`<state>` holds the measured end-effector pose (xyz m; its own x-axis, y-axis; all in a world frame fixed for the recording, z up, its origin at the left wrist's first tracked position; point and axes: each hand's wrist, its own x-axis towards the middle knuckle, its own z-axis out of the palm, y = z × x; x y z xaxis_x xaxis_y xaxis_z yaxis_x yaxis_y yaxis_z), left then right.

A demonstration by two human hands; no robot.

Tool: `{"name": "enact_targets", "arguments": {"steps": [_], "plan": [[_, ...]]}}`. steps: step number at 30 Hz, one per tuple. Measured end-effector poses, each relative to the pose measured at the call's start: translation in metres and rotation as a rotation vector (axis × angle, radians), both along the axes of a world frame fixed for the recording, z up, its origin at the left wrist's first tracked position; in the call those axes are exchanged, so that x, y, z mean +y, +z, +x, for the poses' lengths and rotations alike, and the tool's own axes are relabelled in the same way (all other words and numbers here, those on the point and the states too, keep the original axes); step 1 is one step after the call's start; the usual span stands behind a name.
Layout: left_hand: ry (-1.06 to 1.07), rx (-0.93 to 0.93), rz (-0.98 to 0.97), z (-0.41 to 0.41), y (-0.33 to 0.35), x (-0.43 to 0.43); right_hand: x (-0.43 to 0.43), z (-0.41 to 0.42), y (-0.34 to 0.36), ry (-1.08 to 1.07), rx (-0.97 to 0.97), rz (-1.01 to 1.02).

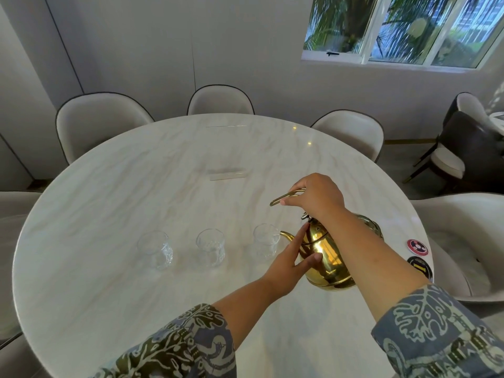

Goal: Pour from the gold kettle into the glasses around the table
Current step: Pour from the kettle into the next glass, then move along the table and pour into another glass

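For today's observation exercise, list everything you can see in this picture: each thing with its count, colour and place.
gold kettle: one, gold, tilted, spout at the right glass
glasses: three, clear, in a row, near side
table: one, round white marble
clear stand: one, table centre
coasters: two, red and black, right edge
chairs: several, cream, around table
window: one, upper right
sleeves: two, patterned blue
hands: left hand on kettle body, right hand gripping the handle

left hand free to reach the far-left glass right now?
Probably not yet: the left hand is pressed against the gold kettle, steadying it. The path over the table to the far-left glass looks open otherwise.
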<state>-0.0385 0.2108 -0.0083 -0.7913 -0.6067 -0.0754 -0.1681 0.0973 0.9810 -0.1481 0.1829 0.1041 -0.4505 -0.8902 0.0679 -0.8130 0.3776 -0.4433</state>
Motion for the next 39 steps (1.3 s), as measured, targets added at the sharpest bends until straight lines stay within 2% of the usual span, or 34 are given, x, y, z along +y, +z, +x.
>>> {"name": "enact_targets", "arguments": {"steps": [6,13,29,39], "plan": [[-0.012,-0.021,-0.016,0.000,0.000,-0.001,0.002,-0.003,0.000,-0.009,-0.007,-0.002],[-0.045,-0.104,-0.110,0.000,-0.008,-0.005,0.012,-0.014,-0.016,-0.030,-0.065,-0.107],[-0.191,-0.357,-0.360,0.014,-0.015,-0.009,0.059,-0.023,-0.064,-0.161,-0.372,-0.449],[-0.125,-0.313,-0.421,0.037,-0.010,-0.001,0.058,-0.006,-0.052,-0.113,-0.393,-0.487]]}}
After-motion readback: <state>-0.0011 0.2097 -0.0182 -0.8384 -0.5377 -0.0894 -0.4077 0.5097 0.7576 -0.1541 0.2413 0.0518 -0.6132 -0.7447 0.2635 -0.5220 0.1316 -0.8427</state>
